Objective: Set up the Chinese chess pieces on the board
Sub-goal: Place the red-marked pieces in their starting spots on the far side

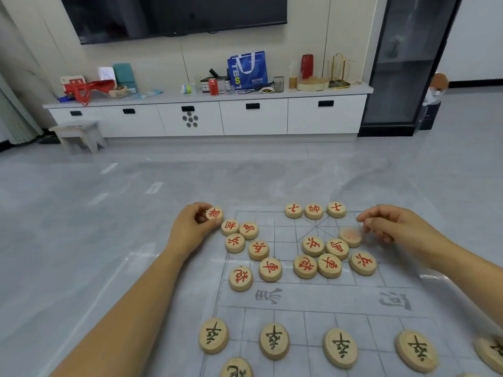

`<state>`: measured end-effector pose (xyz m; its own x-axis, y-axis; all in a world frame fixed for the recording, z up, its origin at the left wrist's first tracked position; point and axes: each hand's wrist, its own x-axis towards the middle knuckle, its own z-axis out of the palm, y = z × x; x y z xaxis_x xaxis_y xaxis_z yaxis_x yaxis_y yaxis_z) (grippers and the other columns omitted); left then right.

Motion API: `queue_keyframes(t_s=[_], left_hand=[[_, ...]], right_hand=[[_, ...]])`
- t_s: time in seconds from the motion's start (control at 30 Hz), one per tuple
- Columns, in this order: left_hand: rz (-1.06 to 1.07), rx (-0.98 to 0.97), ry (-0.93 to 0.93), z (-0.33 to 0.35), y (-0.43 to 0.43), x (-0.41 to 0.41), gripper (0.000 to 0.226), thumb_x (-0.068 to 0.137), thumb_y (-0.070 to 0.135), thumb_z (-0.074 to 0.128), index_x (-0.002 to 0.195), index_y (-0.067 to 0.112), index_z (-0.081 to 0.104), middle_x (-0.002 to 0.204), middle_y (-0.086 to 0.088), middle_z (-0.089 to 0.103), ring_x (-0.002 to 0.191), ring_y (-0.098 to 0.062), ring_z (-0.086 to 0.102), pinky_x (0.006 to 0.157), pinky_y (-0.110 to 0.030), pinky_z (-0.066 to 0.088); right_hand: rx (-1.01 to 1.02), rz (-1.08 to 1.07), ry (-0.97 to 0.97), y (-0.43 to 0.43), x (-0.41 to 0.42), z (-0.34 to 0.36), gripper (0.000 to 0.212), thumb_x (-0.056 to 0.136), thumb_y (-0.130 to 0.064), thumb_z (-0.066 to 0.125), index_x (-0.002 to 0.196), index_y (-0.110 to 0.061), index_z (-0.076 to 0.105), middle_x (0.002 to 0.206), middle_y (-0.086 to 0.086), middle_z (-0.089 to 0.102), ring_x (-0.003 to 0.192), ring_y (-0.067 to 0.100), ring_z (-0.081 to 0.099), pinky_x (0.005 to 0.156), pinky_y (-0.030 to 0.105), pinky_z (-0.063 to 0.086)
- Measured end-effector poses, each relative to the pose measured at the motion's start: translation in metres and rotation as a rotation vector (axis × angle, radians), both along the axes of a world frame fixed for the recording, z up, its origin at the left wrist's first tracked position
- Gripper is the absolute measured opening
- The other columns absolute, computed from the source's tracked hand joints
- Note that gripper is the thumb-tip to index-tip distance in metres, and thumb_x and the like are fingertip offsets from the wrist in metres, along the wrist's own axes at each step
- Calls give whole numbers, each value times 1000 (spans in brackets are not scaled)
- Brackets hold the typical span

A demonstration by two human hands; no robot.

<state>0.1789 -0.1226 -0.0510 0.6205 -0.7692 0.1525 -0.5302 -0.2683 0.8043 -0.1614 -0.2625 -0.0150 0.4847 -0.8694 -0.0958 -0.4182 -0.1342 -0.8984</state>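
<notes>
Left hand [194, 225] was pinching a red piece [214, 213] just off the board's [299, 297] far-left corner. Right hand [392, 227] hovered loosely curled, fingers apart, beside a blurred piece [350, 236]. Reckon a sleeve-less forearm sweep could scatter that loose red cluster [299, 257].
</notes>
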Motion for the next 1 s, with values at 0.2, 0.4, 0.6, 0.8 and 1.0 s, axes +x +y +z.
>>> queue_keyframes(t_s=[0.2,0.4,0.6,0.8,1.0], left_hand=[[-7,-62,51,-1,2,3,27,73,22,76,95,23,61,99,-7,64,90,-21,58,85,-35,49],[-23,-59,13,-4,1,5,27,72,21,77,94,24,61,98,-6,65,87,-18,59,81,-31,49],[-37,-63,-35,-8,0,8,30,72,16,76,98,18,62,100,-7,63,78,-10,55,74,-19,45],[-21,-56,-9,-9,0,8,27,72,24,77,95,22,62,99,-4,63,80,-10,55,71,-17,43],[-24,55,-95,-7,-5,6,28,71,34,77,92,22,62,97,-1,56,85,-14,56,79,-28,46]], right_hand=[[-369,344,172,31,104,14,12,89,-23,57,100,-22,61,89,-10,59,81,5,54,70,16,42],[-531,396,432,54,203,-3,47,87,-41,55,127,-16,50,126,6,46,112,22,47,90,32,42],[-637,342,614,56,235,-5,44,84,-46,54,113,-13,57,119,10,53,106,29,53,79,34,41],[-654,165,504,15,172,29,32,84,-36,53,104,-13,63,107,9,63,95,29,59,79,36,50],[-512,-184,829,-59,47,7,31,88,-39,48,87,-10,60,90,8,64,80,26,57,61,30,41]])
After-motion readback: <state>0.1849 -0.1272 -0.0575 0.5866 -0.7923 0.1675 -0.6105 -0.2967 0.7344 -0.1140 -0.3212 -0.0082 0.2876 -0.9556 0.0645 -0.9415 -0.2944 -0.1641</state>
